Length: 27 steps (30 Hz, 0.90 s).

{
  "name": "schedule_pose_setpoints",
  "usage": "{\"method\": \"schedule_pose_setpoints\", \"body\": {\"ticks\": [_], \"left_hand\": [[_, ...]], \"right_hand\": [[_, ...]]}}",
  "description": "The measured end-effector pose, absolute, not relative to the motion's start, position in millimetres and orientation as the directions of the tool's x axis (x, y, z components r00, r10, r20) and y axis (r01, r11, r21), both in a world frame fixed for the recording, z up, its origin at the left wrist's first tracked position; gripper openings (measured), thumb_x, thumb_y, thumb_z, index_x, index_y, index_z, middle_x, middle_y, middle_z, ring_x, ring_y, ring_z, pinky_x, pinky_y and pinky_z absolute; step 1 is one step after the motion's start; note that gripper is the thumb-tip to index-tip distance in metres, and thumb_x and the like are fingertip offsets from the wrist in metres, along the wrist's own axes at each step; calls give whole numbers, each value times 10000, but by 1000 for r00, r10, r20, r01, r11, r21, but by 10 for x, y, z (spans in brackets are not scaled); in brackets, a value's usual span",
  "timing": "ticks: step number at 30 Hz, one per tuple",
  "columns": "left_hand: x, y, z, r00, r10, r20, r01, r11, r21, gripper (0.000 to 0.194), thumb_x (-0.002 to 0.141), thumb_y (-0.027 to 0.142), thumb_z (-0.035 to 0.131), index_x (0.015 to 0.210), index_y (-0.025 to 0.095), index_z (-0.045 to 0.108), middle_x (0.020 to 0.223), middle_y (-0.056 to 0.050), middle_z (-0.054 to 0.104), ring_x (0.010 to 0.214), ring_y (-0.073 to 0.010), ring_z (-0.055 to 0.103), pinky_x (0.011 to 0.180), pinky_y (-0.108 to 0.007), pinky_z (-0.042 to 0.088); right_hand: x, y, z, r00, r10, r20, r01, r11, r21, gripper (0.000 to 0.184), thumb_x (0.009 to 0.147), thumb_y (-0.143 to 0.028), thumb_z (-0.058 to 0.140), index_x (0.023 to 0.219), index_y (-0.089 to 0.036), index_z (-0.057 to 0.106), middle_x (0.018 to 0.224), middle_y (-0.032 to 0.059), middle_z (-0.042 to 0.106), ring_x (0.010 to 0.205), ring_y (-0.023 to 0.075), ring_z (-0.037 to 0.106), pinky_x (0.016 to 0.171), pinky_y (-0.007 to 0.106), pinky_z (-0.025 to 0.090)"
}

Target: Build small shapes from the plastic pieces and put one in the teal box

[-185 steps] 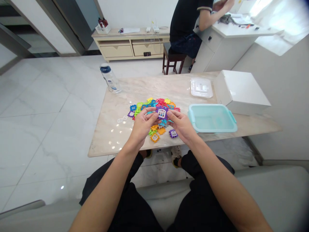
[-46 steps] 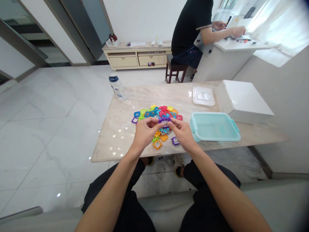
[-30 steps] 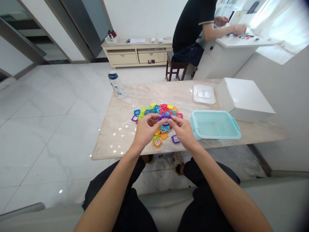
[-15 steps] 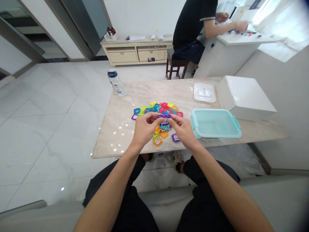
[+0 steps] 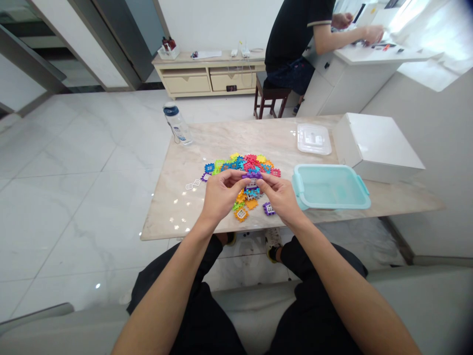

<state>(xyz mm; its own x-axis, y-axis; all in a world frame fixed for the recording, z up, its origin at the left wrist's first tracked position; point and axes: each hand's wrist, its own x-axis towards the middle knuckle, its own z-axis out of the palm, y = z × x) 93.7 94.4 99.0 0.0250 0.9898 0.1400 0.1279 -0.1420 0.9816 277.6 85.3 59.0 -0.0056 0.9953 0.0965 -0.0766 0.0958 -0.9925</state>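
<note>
1. The left hand [image 5: 220, 195] and right hand [image 5: 280, 197] together pinch a purple block [image 5: 253, 175] over the colourful pile [image 5: 251, 160].
2. An aqua tub [image 5: 332, 204] stands on the table [image 5: 177, 177], right of the pile.

No readable text, bottle label [image 5: 181, 132] included

Held up off the table [image 5: 281, 135], purple and toothed along the edges: a small notched piece [image 5: 253, 175]. Bears a white window insert [image 5: 252, 184], crossed by a grid of thin bars, on the face toward the camera. Shows a purple toothed band above the grid. Pinched at the left and right sides, partly covered there. Seen between the table's near and far edges, nearer its left edge than its right. Too small to tell whether single or joined to another.
</note>
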Motion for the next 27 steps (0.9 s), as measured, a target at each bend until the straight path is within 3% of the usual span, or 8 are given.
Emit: {"method": "schedule_pose_setpoints", "body": {"ticks": [7, 10, 12, 16, 19, 27], "left_hand": [[927, 958, 965, 16, 991, 134, 134, -135, 982, 245, 825, 401, 903, 927, 185, 847, 833, -62, 818, 711, -186, 722, 678, -304, 579], [896, 979, 943, 1, 990, 140, 190, -138, 972, 233, 837, 388, 888, 945, 184, 860, 843, -68, 828, 715, -192, 732, 672, -304, 578], [874, 989, 927, -16, 990, 137, 236, -130, 963, 219, 838, 374, 881, 941, 181, 865, 834, -72, 831, 711, -199, 740, 669, -308, 582], [868, 975, 916, -12, 995, 98, 270, -92, 958, 226, 818, 370, 894, 928, 174, 866, 816, -79, 835, 718, -220, 769, 681, -320, 605], [896, 949, 921, 28, 996, 88, 254, -92, 963, 219, 822, 371, 890, 928, 181, 870, 818, -76, 838, 735, -229, 784, 698, -326, 624], [937, 928, 880, 67, 995, 80, 273, -95, 957, 223, 842, 383, 875, 929, 178, 871, 827, -81, 837, 747, -227, 786, 696, -316, 620]], "right_hand": [[2776, 873, 549, -29, 994, 106, -47, 104, -993, 507, 902, -655, 818, 1167, -225, 860, 1062, 63, 851, 995, 259, 764, 914, 423, 637], [2824, 878, 551, -61, 984, 166, 51, 170, -984, 480, 947, -606, 793, 1241, -228, 823, 1138, 87, 845, 1046, 272, 772, 921, 431, 641], [2881, 867, 582, -79, 953, 291, 220, 302, -928, 483, 953, -524, 821, 1348, -249, 773, 1277, 106, 813, 1155, 292, 752, 993, 461, 623], [2967, 829, 644, -231, 816, 530, 508, 566, -649, 567, 977, -382, 823, 1510, -267, 669, 1478, 131, 711, 1384, 334, 639, 1199, 554, 501], [2954, 816, 636, -325, 766, 554, 556, 629, -543, 585, 991, -360, 805, 1547, -285, 639, 1476, 121, 710, 1380, 342, 632, 1208, 574, 486], [2893, 829, 588, -346, 732, 587, 560, 663, -496, 476, 986, -369, 809, 1437, -248, 714, 1325, 125, 775, 1226, 333, 680, 1104, 535, 537]]}}
